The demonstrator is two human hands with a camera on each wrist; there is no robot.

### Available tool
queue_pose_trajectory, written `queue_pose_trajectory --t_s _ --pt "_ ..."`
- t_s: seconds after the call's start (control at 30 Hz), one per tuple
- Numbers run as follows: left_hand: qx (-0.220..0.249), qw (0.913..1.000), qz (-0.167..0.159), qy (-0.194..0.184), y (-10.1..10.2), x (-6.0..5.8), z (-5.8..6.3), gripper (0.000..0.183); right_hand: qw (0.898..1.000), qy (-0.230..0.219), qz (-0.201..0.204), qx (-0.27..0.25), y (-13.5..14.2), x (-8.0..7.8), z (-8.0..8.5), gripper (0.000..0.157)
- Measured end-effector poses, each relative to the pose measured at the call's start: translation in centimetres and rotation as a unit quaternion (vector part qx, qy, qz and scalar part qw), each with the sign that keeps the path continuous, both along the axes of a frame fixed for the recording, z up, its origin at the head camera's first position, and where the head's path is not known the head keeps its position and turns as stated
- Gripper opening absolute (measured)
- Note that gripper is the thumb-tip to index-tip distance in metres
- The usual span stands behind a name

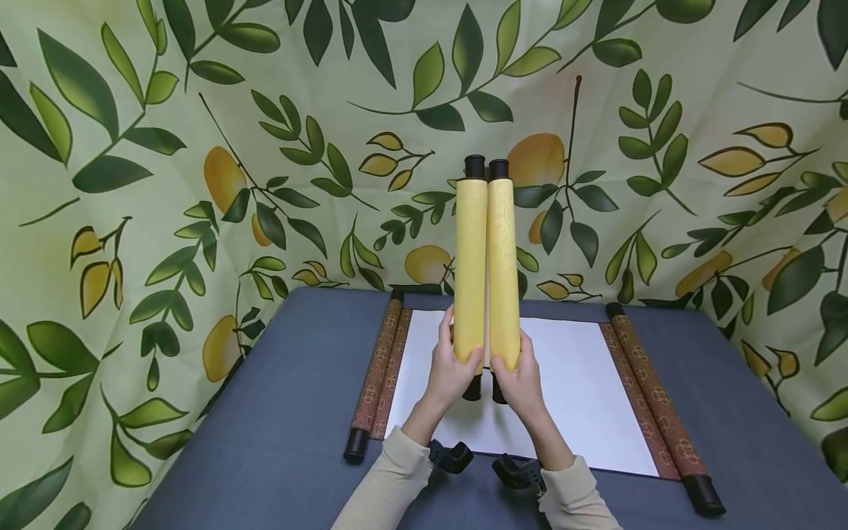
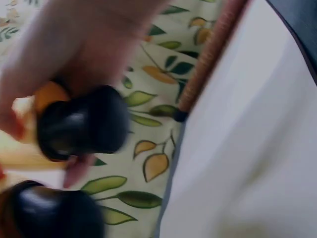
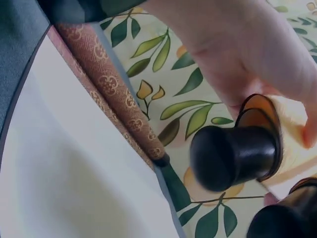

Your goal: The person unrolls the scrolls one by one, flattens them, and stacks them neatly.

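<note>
Left grip [image 1: 449, 375]: closed around the near part of the left yellow roll [image 1: 470, 272]. Right grip [image 1: 521, 379]: closed around the near part of the right yellow roll [image 1: 504, 272]. Both rolls are held side by side above a white sheet [image 1: 576, 397], long axes nearly parallel and pointing away from the person; black end knobs [image 1: 499, 170] cap them. The sheet lies spread on the blue surface [image 1: 311, 368] between a left brown roller [image 1: 380, 361] and a right brown roller [image 1: 656, 390], both flower-patterned. Rolls and forearms obstruct part of the sheet from above. Leaf-and-fruit cloth [image 1: 311, 195] hangs behind.
</note>
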State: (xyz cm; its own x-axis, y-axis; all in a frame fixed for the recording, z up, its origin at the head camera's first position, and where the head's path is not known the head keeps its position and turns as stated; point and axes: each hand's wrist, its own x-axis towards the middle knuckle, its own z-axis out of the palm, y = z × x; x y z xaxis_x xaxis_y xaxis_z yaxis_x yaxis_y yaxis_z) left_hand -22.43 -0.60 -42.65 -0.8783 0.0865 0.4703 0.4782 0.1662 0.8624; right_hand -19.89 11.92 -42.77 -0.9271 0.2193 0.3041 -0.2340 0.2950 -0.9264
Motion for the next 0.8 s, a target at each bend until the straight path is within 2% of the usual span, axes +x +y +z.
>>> queue_pose_trajectory --t_s 0.1,0.23,0.37,0.47,0.6,0.73,0.8 --pt "-0.023 0.9984 0.036 0.038 0.36 0.2 -0.31 0.078 0.999 0.015 0.015 -0.033 -0.2 -0.02 -0.12 0.06" --pt "-0.062 0.9896 0.082 0.101 0.61 0.48 -0.48 0.072 0.997 0.053 0.022 -0.056 -0.38 -0.12 -0.44 0.063" --pt "-0.074 0.9831 0.098 0.136 0.67 0.4 -0.55 0.061 0.995 0.088 -0.002 -0.055 -0.38 -0.21 -0.72 0.064" --pt "-0.063 0.9852 0.097 0.127 0.62 0.26 -0.45 0.06 0.993 0.087 -0.008 -0.081 -0.33 -0.22 -0.65 0.065" --pt "-0.031 0.9931 0.079 0.081 0.44 0.11 -0.25 0.063 0.99 0.061 -0.004 -0.126 -0.22 -0.27 -0.46 0.064" --pt "0.004 0.9979 0.055 0.035 0.1 -0.07 -0.12 0.079 0.987 0.024 0.001 -0.16 -0.05 -0.36 -0.26 0.056" --pt "0.017 0.9983 0.054 0.017 -0.1 -0.13 -0.02 0.085 0.987 0.002 0.004 -0.163 0.11 -0.42 -0.12 0.054"
